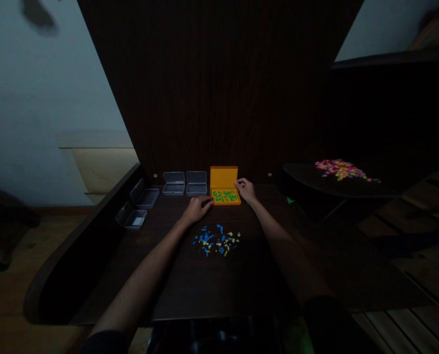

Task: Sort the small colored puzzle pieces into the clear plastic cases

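Note:
An orange-yellow box (pixel 224 175) stands with its lid raised at the back of the dark desk, and small green pieces (pixel 224 196) lie spread in its tray. My left hand (pixel 198 209) has its fingers closed at the box's front left corner. At the right side, where lid and tray meet, my right hand (pixel 246 191) pinches the box's edge with bent fingers. Nearer to me, between my forearms, is a loose scatter of small blue pieces (pixel 206 238) mixed with pale yellow pieces (pixel 231 240).
Clear plastic cases with raised lids stand left of the box: two along the back, one case (pixel 196 189) closest, and two by the side panel, including one case (pixel 135 220) holding something white. Right, a dark rounded shelf (pixel 304 179) bears a pile of pink and yellow bits (pixel 340 168).

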`<state>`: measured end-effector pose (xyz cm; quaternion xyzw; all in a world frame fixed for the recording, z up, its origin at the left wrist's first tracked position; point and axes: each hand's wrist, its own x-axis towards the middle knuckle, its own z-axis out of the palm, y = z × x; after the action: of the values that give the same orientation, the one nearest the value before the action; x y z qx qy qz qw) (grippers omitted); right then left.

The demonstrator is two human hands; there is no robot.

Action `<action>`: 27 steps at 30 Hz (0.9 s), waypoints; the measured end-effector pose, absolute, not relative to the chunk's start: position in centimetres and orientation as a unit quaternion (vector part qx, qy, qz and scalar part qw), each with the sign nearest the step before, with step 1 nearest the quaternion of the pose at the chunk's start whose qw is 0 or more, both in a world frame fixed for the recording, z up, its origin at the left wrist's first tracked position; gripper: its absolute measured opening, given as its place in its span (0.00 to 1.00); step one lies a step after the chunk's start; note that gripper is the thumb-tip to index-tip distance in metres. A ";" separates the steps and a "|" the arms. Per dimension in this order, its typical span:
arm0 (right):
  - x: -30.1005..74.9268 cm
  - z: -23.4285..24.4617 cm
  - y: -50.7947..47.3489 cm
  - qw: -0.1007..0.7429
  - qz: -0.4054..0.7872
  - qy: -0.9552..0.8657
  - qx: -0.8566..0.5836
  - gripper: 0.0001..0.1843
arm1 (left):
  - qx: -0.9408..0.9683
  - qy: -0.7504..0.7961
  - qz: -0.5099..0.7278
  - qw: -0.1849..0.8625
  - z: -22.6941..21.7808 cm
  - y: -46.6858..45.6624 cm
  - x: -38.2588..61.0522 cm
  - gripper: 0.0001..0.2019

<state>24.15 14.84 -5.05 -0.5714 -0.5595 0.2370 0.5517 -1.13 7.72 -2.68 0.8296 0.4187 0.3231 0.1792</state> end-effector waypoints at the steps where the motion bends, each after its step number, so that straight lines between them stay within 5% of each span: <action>1: 24.2 -5.1 14.8 0.552 0.236 -0.558 -0.573 0.11 | 0.830 0.419 0.321 0.179 -2.7 7.7 -1.1 0.16; 7: 24.2 -5.0 14.4 0.566 0.246 -0.538 -0.575 0.14 | 0.828 0.417 0.327 0.185 -2.7 7.7 -1.1 0.17; 16: 24.2 -4.6 10.9 0.594 0.286 -0.522 -0.541 0.22 | 0.789 0.520 0.326 -0.014 -2.4 8.3 -1.5 0.21; 27: 23.0 -3.7 3.5 0.644 0.271 -0.522 -0.489 0.16 | 0.773 0.593 0.224 -0.010 -1.6 8.8 -1.6 0.17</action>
<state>22.96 3.55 -3.73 -0.4892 -0.5221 0.2711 0.6438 -1.59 8.81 -1.62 0.7732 0.5932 0.2240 -0.0101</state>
